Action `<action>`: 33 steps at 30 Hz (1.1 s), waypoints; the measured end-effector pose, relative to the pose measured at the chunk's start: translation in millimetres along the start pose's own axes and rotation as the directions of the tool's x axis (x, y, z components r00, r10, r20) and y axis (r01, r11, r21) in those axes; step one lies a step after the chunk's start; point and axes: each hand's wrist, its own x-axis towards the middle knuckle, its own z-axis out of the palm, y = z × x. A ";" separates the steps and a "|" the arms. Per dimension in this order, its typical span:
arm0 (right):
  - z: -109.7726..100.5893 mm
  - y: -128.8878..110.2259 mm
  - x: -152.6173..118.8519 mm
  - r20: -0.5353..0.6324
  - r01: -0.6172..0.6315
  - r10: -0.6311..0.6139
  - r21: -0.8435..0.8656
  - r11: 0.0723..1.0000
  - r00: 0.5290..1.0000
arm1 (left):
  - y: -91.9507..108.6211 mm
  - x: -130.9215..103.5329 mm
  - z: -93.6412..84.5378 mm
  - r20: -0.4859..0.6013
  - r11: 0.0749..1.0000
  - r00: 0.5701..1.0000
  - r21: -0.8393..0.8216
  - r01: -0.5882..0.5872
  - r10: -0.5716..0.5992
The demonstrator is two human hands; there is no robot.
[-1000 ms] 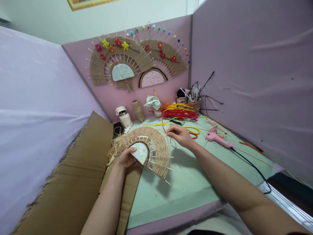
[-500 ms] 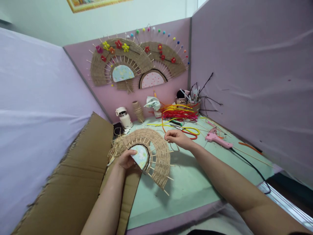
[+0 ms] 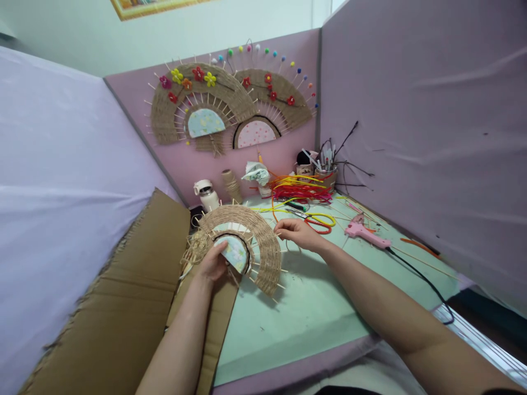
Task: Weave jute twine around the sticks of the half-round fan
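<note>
My left hand (image 3: pixel 212 265) grips blue half-round base (image 3: pixel 235 253) of woven fan (image 3: pixel 269 255). Fan's arch runs upper left to lower right above table (image 3: pixel 255 345). My right hand (image 3: pixel 300 233) nearer outer rim, fingertips drawn together; cannot tell what they pinch. Scissors (image 3: pixel 307 215) just beyond.

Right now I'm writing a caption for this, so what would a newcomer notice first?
Two large woven fans with bright flowers, overlapping on the pink back panel. Below them, the left hand grips a smaller woven fan by its blue half-round centre. To its right, a pink glue gun lies on the green tabletop.
</note>
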 end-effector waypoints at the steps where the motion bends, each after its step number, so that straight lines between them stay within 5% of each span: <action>1: -0.2 0.9 0.4 -0.006 0.014 -0.014 -0.028 1.000 1.000 | -1.0 1.0 0.1 -0.006 1.000 1.000 0.005 -0.018 0.018; 11: -1.5 -3.4 -1.7 -0.057 0.159 -0.185 -0.306 0.939 0.981 | -9.9 8.7 4.4 0.039 0.966 0.975 0.126 -0.224 0.220; 23: -4.9 3.8 -0.4 -0.046 0.421 -0.518 -0.525 0.740 0.854 | -4.7 -7.9 20.9 0.009 0.970 0.983 0.164 -0.180 0.181; 33: -6.8 -0.3 -0.8 -0.090 0.327 -0.429 -0.514 0.793 0.899 | 1.7 -14.8 28.8 0.018 0.971 0.993 0.206 -0.120 0.118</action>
